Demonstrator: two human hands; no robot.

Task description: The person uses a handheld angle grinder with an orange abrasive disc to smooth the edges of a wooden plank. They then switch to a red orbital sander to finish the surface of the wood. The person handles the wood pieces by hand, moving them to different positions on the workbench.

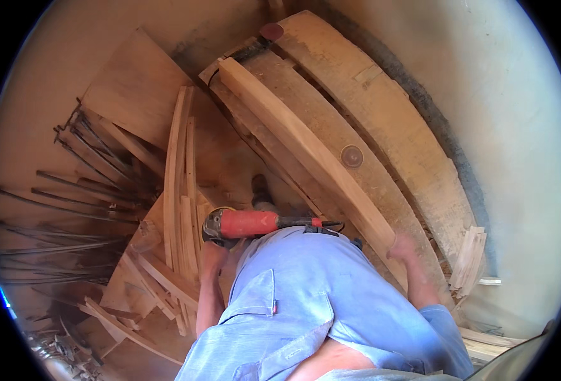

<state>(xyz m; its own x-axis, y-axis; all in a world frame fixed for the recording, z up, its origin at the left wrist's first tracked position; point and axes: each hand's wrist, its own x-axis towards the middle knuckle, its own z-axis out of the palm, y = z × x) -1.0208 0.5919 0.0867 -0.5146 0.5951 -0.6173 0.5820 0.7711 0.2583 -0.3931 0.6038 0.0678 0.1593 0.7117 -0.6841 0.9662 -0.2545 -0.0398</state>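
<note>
A red and black angle grinder [250,223] with a yellow-edged disc lies across the front of my body, its cord end to the right. My left hand [213,257] is closed at the grinder's head; the body of the tool hides part of the grip. On the right, my right hand [405,246] grips the near end of a long, thick wooden beam [306,143]. The beam lies lengthwise on the workbench [414,206], running away to the far left. A round brown sanding disc [351,157] rests on the bench beside the beam.
Curved wooden strips [177,171] lean at the left near a plywood sheet [137,86]. Several metal bar clamps [71,203] jut out along the left wall. Wood offcuts [468,260] sit at the bench's right end. A dark red disc [271,32] lies at the far end.
</note>
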